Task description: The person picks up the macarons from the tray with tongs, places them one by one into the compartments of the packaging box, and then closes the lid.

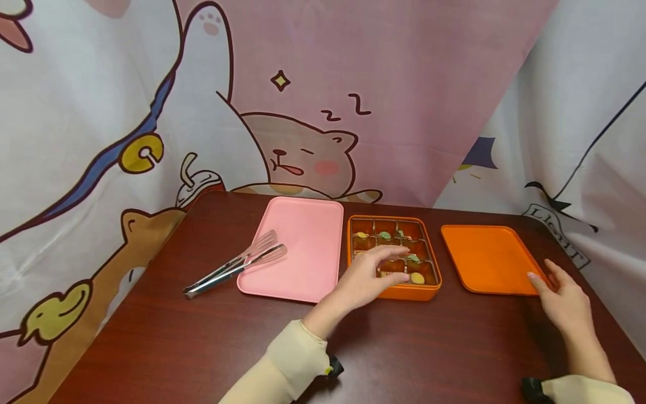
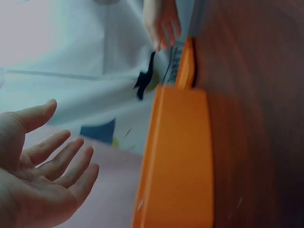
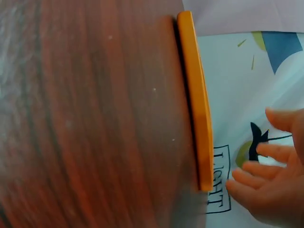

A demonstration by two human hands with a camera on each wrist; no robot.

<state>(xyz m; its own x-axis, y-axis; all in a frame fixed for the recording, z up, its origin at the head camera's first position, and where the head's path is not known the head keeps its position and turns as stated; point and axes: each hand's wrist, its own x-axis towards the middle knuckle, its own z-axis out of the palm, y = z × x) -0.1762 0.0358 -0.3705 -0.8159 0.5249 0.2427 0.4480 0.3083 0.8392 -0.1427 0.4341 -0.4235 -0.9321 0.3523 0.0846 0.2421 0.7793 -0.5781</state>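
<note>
An orange box divided into several compartments stands on the table, with small yellow and green pieces inside. Over its front left part hovers my left hand, fingers spread and holding nothing; it hides some compartments. The left wrist view shows this hand apart from the box's side. To the right lies a flat orange lid. My right hand is at the lid's right front corner, fingers loosely extended and nothing held. In the right wrist view a gap separates the fingers from the lid's edge.
A pink tray lies left of the box. Metal tongs rest with their slotted ends on the tray and their handle end on the dark wooden table. A printed curtain hangs behind and at both sides.
</note>
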